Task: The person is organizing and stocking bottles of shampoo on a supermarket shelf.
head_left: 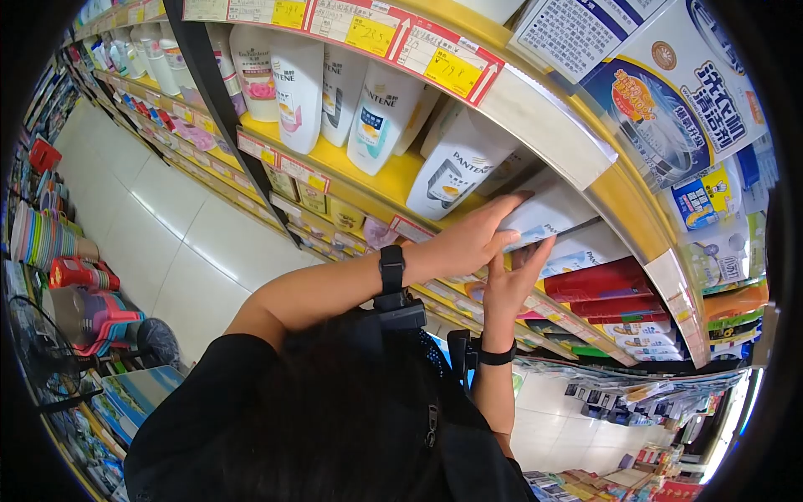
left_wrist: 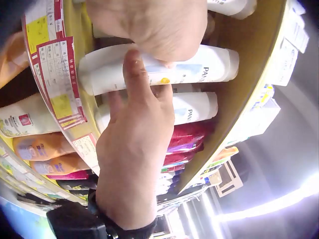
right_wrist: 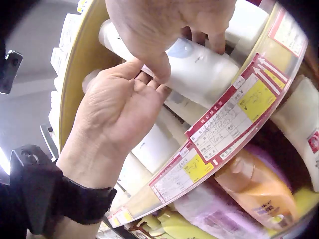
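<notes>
A white Pantene bottle [head_left: 552,207] [left_wrist: 112,74] [right_wrist: 202,74] lies between both hands on the shelf. My left hand [head_left: 460,243] [left_wrist: 152,25] [right_wrist: 112,107] grips it, fingers reaching behind and thumb near its front in the head view. The right hand [head_left: 513,289] [left_wrist: 134,142] [right_wrist: 172,25] comes from below and holds the same bottle, its thumb across the side in the left wrist view. Another white Pantene bottle [head_left: 581,251] [left_wrist: 192,107] is just beside it. Parts of the fingers are hidden behind the bottle and the other hand.
More white Pantene bottles [head_left: 460,167] stand to the left, red bottles [head_left: 602,284] to the right. A shelf edge with price labels [head_left: 368,33] [right_wrist: 214,129] runs close by. Boxed and bagged goods [head_left: 669,92] sit above. Plastic baskets [head_left: 84,318] are at the far left.
</notes>
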The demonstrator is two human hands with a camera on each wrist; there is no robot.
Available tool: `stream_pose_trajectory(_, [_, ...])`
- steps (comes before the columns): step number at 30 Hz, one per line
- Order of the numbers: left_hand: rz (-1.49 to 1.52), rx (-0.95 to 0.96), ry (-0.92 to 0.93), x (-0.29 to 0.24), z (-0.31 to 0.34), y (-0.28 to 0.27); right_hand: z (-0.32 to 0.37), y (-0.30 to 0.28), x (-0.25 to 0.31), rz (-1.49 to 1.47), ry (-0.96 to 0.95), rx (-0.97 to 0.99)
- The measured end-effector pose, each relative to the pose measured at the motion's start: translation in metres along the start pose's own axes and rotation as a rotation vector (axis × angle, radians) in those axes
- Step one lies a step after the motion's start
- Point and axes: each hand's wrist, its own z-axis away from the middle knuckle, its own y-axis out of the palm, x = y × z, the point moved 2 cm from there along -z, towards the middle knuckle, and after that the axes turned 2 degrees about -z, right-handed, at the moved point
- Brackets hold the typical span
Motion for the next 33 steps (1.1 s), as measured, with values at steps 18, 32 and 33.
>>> stream_pose_trajectory(18, [0.181,0.076,-0.121,0.004,-0.005,0.009,0.003,-0.005,0.004,0.175,-0.028,-0.04])
stream_pose_trajectory(32, [0.068,0.136,-0.092,0.001,-0.014,-0.002,0.001,-0.008,0.008,0.251,-0.025,-0.028])
stream_pose_trajectory(33, [0.079,0.134,-0.116,0.001,-0.013,-0.003,0.001,-0.008,0.009,0.251,-0.026,-0.027])
